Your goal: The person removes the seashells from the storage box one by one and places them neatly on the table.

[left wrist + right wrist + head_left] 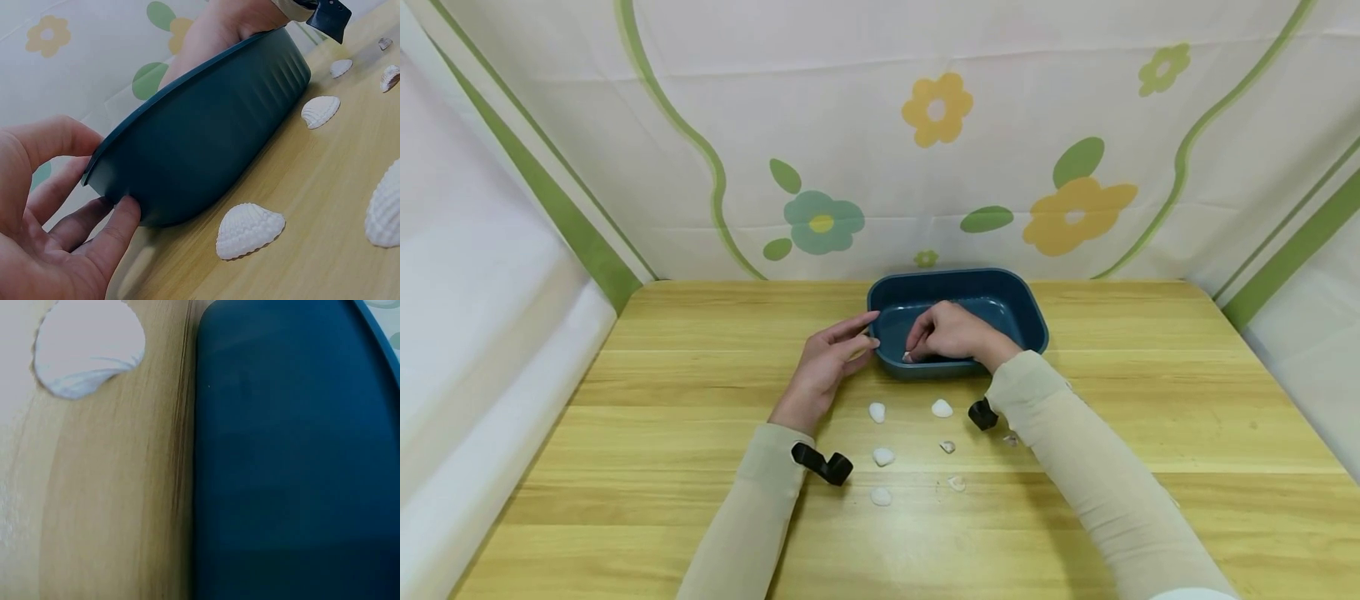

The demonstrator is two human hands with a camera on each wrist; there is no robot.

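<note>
Inside a dark blue rectangular basin (1036, 321), my right hand (951, 332) pinches a small white shell (907, 357) close to the near left corner. My left hand (823, 362) rests its fingertips against the basin's left end. In the left wrist view, those fingers (119, 234) touch the outer wall and reach the rim. The right wrist view shows the basin's outer side wall (294, 437); the right hand itself is out of that view.
Several loose seashells lie on the wooden table (700, 433) in front of the basin, among them a ribbed white shell (250, 231) and a small brownish shell (947, 447). A flower-printed curtain (880, 167) hangs right behind the basin.
</note>
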